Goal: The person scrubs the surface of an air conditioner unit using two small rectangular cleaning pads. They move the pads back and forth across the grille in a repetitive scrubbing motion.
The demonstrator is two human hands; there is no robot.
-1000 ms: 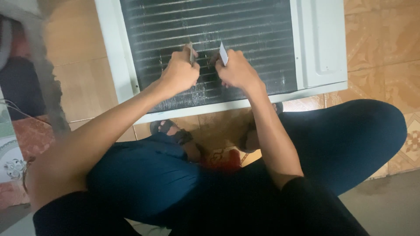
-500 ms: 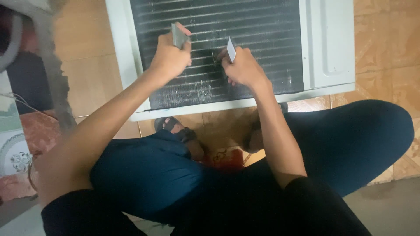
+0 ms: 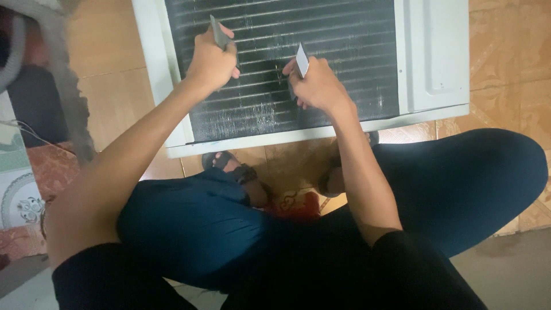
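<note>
A white window air conditioner (image 3: 436, 57) lies flat on the floor, its dark finned coil (image 3: 344, 51) facing up. My left hand (image 3: 211, 60) is closed around a thin grey flat tool (image 3: 218, 33) and rests on the coil's left part. My right hand (image 3: 314, 86) grips a small white flat tool (image 3: 302, 59) held edge-down against the fins near the coil's middle. Pale scraped marks show on the lower fins (image 3: 252, 115). I squat over the unit with both knees spread.
Tan floor tiles (image 3: 505, 69) surround the unit. My sandalled feet (image 3: 241, 172) sit just below its front edge, beside a small red item (image 3: 295, 205). A grey hose (image 3: 63, 74) and a patterned mat (image 3: 17, 195) lie at the left.
My left hand has slid up the coil, away from my right hand, with its tool. My right hand has stayed near the middle of the fins.
</note>
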